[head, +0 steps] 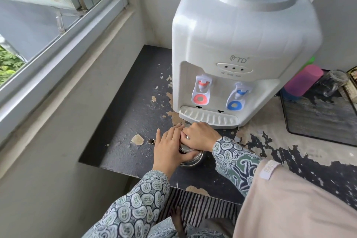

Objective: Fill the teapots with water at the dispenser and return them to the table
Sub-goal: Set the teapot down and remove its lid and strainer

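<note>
Two hands grip a steel teapot (190, 155) on a desk in front of a water dispenser (231, 44).

The left hand (170, 150) curls its grip around the pot's side, thumb under, fingers over the top. The right hand (199, 137) closes its grip from above on what seems to be the lid. The spout (151, 141) points left. The pot stands just before the drip tray (208, 117), on a dark desk (123, 121) with peeling paint. A window (48, 15) is at left; a wire basket (318, 114) sits at right.
</note>
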